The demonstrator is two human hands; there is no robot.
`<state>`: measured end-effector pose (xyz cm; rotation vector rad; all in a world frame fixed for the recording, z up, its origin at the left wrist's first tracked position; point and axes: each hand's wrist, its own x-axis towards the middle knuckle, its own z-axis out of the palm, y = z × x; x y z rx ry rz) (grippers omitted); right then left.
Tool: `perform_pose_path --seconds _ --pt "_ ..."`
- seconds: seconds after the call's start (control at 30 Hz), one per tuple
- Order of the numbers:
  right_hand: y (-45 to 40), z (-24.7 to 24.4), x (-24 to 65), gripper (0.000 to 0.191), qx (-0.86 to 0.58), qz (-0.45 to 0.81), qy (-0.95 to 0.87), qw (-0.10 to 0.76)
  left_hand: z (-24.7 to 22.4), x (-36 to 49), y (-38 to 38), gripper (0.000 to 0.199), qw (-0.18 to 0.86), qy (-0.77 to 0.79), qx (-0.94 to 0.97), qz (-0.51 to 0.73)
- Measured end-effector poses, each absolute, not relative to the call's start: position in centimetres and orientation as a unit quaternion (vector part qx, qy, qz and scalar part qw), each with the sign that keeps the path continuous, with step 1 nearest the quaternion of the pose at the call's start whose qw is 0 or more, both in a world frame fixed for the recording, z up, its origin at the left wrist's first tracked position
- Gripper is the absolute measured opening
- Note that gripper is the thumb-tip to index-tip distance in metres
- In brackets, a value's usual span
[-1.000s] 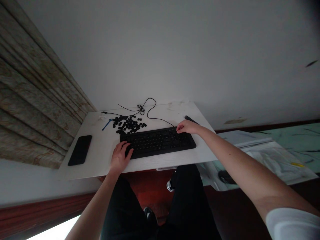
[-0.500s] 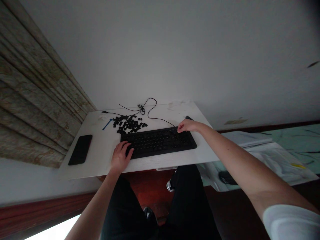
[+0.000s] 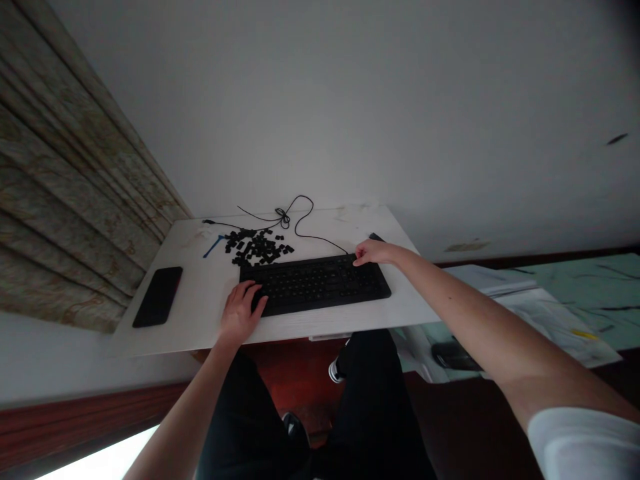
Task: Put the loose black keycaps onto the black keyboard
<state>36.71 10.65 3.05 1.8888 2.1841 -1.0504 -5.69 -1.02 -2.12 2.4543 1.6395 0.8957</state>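
Note:
A black keyboard [image 3: 310,288] with its keycaps off lies on the white table. My left hand [image 3: 241,312] grips the keyboard's left end, fingers over the top and thumb along the front edge. At the upper right of the keyboard is my right hand [image 3: 369,253], its fingertips pinched together close to the keys area; whatever they hold is hidden. Behind the keyboard's left half lies a heap of loose black keycaps [image 3: 257,247]. A thin blue tool [image 3: 214,246] rests left of the heap.
The keyboard's black cable [image 3: 323,239] runs back to a tied coil near the wall. A black phone [image 3: 158,297] lies at the table's left side. A small dark object [image 3: 376,237] sits behind my right hand. Curtains [image 3: 75,180] hang at the left.
The whole view has shifted slightly. Both hands stay at nearly the same places on the keyboard, and the right fingertips remain pinched.

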Motion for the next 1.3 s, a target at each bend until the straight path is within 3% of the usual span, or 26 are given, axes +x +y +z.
perform_pose_path --seconds 0.3,0.57,0.8,1.3 --pt "10.8 3.2 36.5 0.027 0.629 -0.326 0.704 0.048 -2.1 -5.7 -1.1 0.032 0.019 0.531 0.797 0.287" --pt "9.5 3.6 36.4 0.037 0.574 -0.369 0.731 0.009 -2.2 -5.8 -1.0 0.031 0.024 0.533 0.794 0.291" --pt "9.5 4.1 38.0 0.034 0.576 -0.415 0.703 -0.027 -2.1 -5.8 -1.0 0.03 0.03 0.533 0.791 0.299" --pt "9.9 3.9 38.0 0.037 0.566 -0.413 0.713 -0.001 -2.1 -5.9 -0.9 0.03 0.035 0.533 0.791 0.298"
